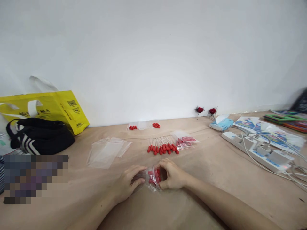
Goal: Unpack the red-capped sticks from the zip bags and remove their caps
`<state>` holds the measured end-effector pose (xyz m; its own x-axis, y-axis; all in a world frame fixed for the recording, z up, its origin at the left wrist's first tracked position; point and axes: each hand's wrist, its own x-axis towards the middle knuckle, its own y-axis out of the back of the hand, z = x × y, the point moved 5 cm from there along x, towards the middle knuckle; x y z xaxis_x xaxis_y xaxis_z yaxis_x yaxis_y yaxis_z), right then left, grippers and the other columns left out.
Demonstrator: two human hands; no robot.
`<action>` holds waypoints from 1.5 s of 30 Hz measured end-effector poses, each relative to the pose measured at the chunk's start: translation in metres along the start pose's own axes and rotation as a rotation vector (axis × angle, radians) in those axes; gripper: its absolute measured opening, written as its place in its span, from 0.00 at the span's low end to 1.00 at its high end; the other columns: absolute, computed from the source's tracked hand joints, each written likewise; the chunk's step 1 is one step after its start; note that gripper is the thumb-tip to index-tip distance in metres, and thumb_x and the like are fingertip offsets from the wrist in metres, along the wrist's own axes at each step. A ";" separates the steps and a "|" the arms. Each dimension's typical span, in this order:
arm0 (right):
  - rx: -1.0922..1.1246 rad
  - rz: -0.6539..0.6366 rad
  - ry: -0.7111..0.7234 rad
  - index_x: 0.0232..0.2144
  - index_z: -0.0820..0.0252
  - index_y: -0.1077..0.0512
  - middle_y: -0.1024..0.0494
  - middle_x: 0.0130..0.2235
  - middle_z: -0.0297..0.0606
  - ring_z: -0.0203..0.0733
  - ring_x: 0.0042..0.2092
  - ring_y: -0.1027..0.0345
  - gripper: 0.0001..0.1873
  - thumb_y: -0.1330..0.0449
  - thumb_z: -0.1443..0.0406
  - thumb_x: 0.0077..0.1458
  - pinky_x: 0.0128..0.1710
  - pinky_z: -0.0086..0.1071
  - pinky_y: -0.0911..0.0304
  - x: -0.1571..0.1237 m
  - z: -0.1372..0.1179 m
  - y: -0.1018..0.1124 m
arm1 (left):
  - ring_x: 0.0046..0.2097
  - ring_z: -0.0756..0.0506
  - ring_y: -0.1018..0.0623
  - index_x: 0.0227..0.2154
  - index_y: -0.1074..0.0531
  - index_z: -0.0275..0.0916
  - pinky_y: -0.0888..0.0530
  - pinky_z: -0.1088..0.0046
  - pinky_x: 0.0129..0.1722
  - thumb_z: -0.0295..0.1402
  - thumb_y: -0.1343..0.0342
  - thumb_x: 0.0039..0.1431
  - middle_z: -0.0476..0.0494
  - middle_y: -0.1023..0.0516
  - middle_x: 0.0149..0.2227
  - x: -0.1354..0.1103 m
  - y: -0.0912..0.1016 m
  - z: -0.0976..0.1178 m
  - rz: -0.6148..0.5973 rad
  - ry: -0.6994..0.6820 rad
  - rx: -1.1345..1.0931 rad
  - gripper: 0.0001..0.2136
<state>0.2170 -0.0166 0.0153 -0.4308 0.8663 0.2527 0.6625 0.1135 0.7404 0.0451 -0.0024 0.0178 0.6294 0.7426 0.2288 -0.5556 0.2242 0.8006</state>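
Note:
Between my two hands is a clear zip bag [153, 188] with several red-tipped white sticks [156, 175] in it, low over the table. My left hand [128, 182] curls its thumb and forefinger around the bag's left end. On the other side, my right hand [174, 174] grips the bag's right edge near the red tips. Just beyond lies a fanned row of loose red-tipped sticks [164, 148], tips toward me. Flat empty zip bags [105, 153] are stacked to the left. Filled bags [185, 140] lie behind the row on the right.
Two more bags with red tips [144, 125] lie by the wall. At left stand a yellow bag [59, 108] and a black striped bag [45, 135]. To the right are a power strip [256, 153] with cables, a tissue pack [221, 124], printed packets [247, 124] and two dark red roses [212, 111].

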 end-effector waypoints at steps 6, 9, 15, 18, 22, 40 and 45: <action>0.022 0.011 0.021 0.33 0.60 0.34 0.31 0.32 0.34 0.38 0.35 0.40 0.19 0.39 0.68 0.33 0.36 0.32 0.43 -0.002 -0.006 0.004 | 0.39 0.46 0.28 0.42 0.32 0.42 0.31 0.69 0.39 0.34 0.48 0.53 0.45 0.27 0.37 0.002 0.004 0.003 0.017 -0.016 0.025 0.12; 0.057 0.017 0.067 0.36 0.60 0.35 0.33 0.34 0.35 0.37 0.34 0.39 0.20 0.42 0.71 0.34 0.34 0.29 0.42 -0.003 -0.008 0.005 | 0.39 0.47 0.28 0.41 0.31 0.42 0.31 0.70 0.39 0.33 0.48 0.53 0.46 0.27 0.36 0.003 0.003 0.001 0.013 0.006 0.028 0.12; 0.073 -0.001 0.116 0.38 0.60 0.33 0.31 0.34 0.35 0.37 0.34 0.38 0.21 0.39 0.67 0.36 0.33 0.28 0.42 -0.001 -0.008 0.004 | 0.38 0.47 0.29 0.39 0.31 0.41 0.32 0.71 0.38 0.34 0.49 0.53 0.46 0.27 0.35 0.003 0.002 -0.004 0.019 0.043 0.043 0.10; 0.080 0.048 0.127 0.37 0.59 0.31 0.29 0.31 0.34 0.36 0.33 0.37 0.17 0.40 0.67 0.40 0.32 0.27 0.43 0.000 -0.009 0.003 | 0.37 0.47 0.28 0.39 0.31 0.41 0.32 0.71 0.38 0.34 0.48 0.53 0.46 0.27 0.34 0.003 0.002 -0.004 0.025 0.050 0.039 0.10; 0.089 0.112 0.156 0.35 0.58 0.30 0.28 0.29 0.32 0.35 0.31 0.36 0.16 0.41 0.70 0.39 0.31 0.26 0.42 -0.002 -0.010 0.007 | 0.37 0.46 0.28 0.38 0.30 0.41 0.32 0.71 0.37 0.34 0.49 0.52 0.46 0.27 0.34 0.004 0.003 -0.002 0.008 0.063 0.033 0.10; 0.417 0.106 -0.017 0.40 0.59 0.37 0.26 0.33 0.34 0.34 0.32 0.32 0.17 0.45 0.72 0.44 0.32 0.28 0.37 -0.005 0.018 0.014 | 0.49 0.45 0.30 0.42 0.30 0.44 0.33 0.66 0.49 0.34 0.50 0.54 0.44 0.29 0.48 -0.002 0.003 0.010 0.028 -0.058 0.054 0.13; 0.592 0.126 -0.018 0.41 0.58 0.38 0.29 0.38 0.37 0.36 0.37 0.32 0.18 0.42 0.67 0.46 0.35 0.30 0.36 -0.006 0.023 0.010 | 0.51 0.44 0.31 0.45 0.32 0.45 0.34 0.64 0.51 0.34 0.51 0.54 0.45 0.31 0.50 0.000 0.000 0.011 -0.021 -0.055 0.038 0.15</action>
<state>0.2395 -0.0094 0.0069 -0.3201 0.8981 0.3017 0.9384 0.2566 0.2316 0.0506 -0.0094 0.0240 0.6704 0.7018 0.2411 -0.5216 0.2145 0.8258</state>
